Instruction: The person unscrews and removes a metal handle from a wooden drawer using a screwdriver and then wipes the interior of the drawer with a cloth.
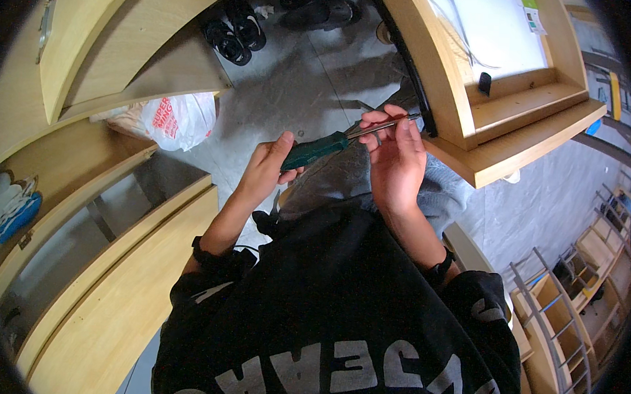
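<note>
A screwdriver with a dark green handle lies across both my hands, tilted up toward the right. My left hand is wrapped around the rear of the handle. Farther along, the fingers of my right hand pinch the thin metal shaft close to its tip. That tip is beside the dark strip along the side of a pale wooden furniture frame. Whether it touches the strip, or a screw there, I cannot tell.
Black shoes and dark slippers lie on the grey tiled floor. At left, a white plastic bag sits by wooden cabinetry. A wooden ledge juts out at right, with a metal ladder beyond.
</note>
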Tool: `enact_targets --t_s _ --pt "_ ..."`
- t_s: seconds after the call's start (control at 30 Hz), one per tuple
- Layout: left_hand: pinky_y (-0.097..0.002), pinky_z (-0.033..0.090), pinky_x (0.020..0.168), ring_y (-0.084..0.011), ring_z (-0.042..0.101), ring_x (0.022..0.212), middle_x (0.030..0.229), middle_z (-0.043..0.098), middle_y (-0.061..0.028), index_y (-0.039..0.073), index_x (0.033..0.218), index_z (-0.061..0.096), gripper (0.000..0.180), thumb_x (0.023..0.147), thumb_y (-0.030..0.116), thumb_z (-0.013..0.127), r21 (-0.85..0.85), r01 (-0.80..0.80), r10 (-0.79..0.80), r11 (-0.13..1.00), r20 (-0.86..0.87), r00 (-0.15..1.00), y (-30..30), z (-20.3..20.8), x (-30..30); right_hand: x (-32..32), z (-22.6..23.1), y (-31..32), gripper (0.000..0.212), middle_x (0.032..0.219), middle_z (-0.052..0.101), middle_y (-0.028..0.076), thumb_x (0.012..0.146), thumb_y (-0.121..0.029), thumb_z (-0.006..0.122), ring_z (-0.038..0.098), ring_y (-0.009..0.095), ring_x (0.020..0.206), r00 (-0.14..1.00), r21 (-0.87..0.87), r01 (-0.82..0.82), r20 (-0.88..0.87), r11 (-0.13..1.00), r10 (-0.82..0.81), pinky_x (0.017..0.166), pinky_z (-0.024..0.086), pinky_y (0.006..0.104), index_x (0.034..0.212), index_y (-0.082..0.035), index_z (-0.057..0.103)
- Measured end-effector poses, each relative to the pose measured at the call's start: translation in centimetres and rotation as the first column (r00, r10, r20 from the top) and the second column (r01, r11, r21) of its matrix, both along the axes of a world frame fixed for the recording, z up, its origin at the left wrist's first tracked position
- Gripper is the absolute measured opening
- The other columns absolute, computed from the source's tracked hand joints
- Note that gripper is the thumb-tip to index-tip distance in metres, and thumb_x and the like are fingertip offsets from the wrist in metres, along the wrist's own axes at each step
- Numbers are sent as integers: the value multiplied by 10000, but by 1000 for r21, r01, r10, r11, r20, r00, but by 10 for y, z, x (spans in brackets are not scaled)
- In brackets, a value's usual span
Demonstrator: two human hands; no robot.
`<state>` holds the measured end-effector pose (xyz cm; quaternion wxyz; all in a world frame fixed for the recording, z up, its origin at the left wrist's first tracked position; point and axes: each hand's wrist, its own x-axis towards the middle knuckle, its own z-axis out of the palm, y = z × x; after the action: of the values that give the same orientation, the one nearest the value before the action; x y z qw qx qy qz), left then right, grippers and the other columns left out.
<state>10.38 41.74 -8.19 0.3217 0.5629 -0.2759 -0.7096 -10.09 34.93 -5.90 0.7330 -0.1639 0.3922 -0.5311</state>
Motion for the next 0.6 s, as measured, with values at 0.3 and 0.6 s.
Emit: enact_targets --t_s 0.3,0.6 --pt "-217 262 487 -63 346 558 684 390 10 67 1106 368 277 954 266 485 -124 -31 -5 992 -278 961 9 -4 1 -3 -9 2 244 1010 622 156 992 -225 445 589 207 928 999 4 -28 -32 1000 28 764 483 293 1065 -11 537" --pt "-206 315 445 -59 443 520 638 511 -2 61 820 575 506 965 514 402 198 -142 123 970 109 986 1 4 -4 -8 -4 3 346 1040 611 112 947 -400 494 558 206 947 737 289 -31 653 957 -173 822 423 321 1058 -75 541"
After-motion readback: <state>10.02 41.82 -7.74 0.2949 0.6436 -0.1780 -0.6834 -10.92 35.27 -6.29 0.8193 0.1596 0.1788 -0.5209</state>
